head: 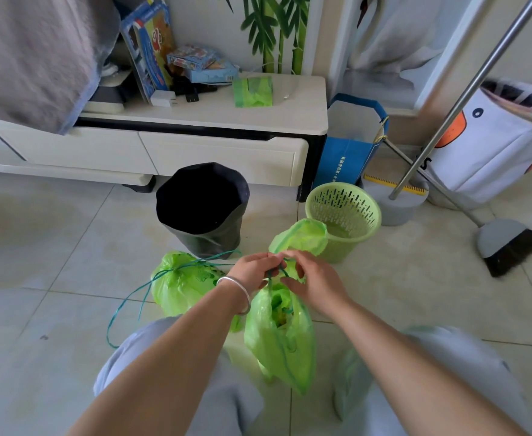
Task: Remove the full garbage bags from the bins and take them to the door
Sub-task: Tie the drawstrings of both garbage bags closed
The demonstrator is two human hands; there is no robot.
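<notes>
A person crouches on a tiled floor (53, 247), seen from their own head looking down past both forearms and pale grey trousers. Both hands meet at the neck of a green garbage bag (278, 335) that hangs or stands between the knees. The left hand (252, 270), with a silver bracelet (238, 292) on its wrist, pinches the bag's dark green drawstring (274, 273); the right hand (311, 283) has its fingers curled round the same cord and gathered plastic, so each grip is closed on the string. The step in hand appears to be tying this bag shut. Just to the left sits a second green bag (179, 286), its neck already cinched, with long loops of cord trailing over the floor. Beyond them stand a bin with a black liner (203, 206) and a slotted green basket (343, 212), a fresh green liner (302, 236) lying over the basket's near rim. A white TV cabinet (195, 143), a blue paper bag (349, 143) and a broom (510, 243) stand behind. No door is in sight. Next, the knot needs pulling tight, then both bags need lifting by their cords and carrying to the door.
</notes>
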